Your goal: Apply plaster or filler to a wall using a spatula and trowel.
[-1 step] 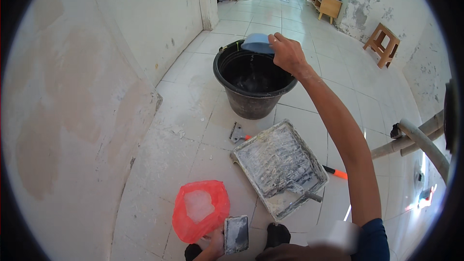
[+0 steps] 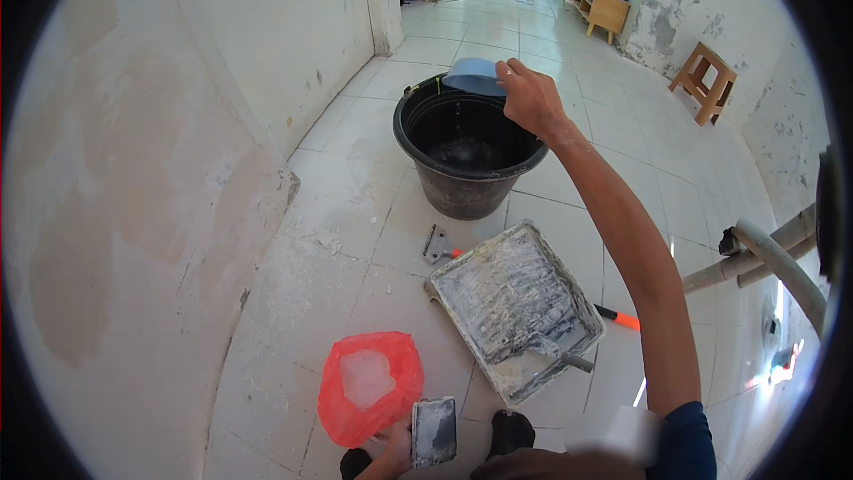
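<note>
Pinches a light-blue bowl [image 2: 474, 77] by its right edge with the curled fingers of the right hand [image 2: 531, 98]. Holds the bowl tipped over the black bucket [image 2: 466, 196], toward the far side of its mouth (cannot tell about any contact with the rim), above a few pale drops and a light, splash-like patch deep inside. Stretches the bare right arm [image 2: 635, 258] forward from a dark blue sleeve [image 2: 689, 440].

Has the left hand [image 2: 398, 455] low at the bottom edge, just beside a red plastic bag [image 2: 407, 373] with whitish contents, and right next to a flat rectangular plate [image 2: 434, 431] smeared grey and white. Cannot tell the grip of the left hand on either, with much of it hidden.

Has a slanted tray [image 2: 565, 276], crusted with pale paste, on the tiled floor [image 2: 346, 169] between the bucket and the dark footwear [image 2: 511, 433]. Contains, toward the tray's lower right, a coated spatula [image 2: 538, 344] with a grey handle jutting over the rim. Includes, by the tray's upper left side, a scraper [image 2: 435, 244] with an orange neck, and, on the opposite side, a black and orange handle [image 2: 617, 316].
</note>
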### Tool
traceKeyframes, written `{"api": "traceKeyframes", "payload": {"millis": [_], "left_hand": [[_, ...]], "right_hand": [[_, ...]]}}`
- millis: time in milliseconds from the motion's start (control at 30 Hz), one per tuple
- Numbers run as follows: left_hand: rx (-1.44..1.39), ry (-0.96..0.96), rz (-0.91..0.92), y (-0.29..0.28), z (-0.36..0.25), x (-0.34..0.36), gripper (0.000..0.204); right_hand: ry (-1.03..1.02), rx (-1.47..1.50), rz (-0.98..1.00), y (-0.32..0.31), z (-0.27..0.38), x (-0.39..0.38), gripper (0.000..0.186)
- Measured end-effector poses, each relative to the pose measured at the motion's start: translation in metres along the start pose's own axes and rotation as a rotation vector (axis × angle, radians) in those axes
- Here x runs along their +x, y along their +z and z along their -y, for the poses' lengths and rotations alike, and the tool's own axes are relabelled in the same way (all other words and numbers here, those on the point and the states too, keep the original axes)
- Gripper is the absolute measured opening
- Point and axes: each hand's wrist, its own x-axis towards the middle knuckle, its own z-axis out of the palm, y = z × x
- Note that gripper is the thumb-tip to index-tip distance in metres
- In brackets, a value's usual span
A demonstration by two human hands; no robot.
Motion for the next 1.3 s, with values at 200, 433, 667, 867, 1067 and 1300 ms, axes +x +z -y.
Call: {"api": "traceKeyframes", "payload": {"millis": [200, 433, 667, 867, 1067, 1300], "left_hand": [[0.029, 0.026, -0.05, -0.006, -0.001, -0.003, 0.048], [0.04, 0.058, -0.065, -0.008, 0.0, -0.001, 0.048], [0.083, 0.037, -0.115, 0.007, -0.004, -0.01, 0.05], [0.134, 0.04, -0.121, 0.006, -0.003, -0.012, 0.05], [0.106, 0.042, -0.131, 0.008, -0.005, -0.015, 0.049], [0.113, 0.065, -0.09, 0.0, -0.002, -0.007, 0.049]], "right_hand": [[0.042, -0.005, 0.287, 0.0, -0.001, -0.017, 0.025], [-0.036, 0.007, 0.475, -0.003, 0.016, -0.04, 0.025], [-0.145, 0.069, 0.417, -0.011, 0.011, -0.047, 0.019], [-0.108, 0.092, 0.463, -0.015, 0.014, -0.043, 0.024], [-0.056, 0.14, 0.394, -0.017, 0.021, -0.042, 0.019], [0.018, 0.355, 0.267, -0.029, 0.014, -0.047, 0.015]]}}
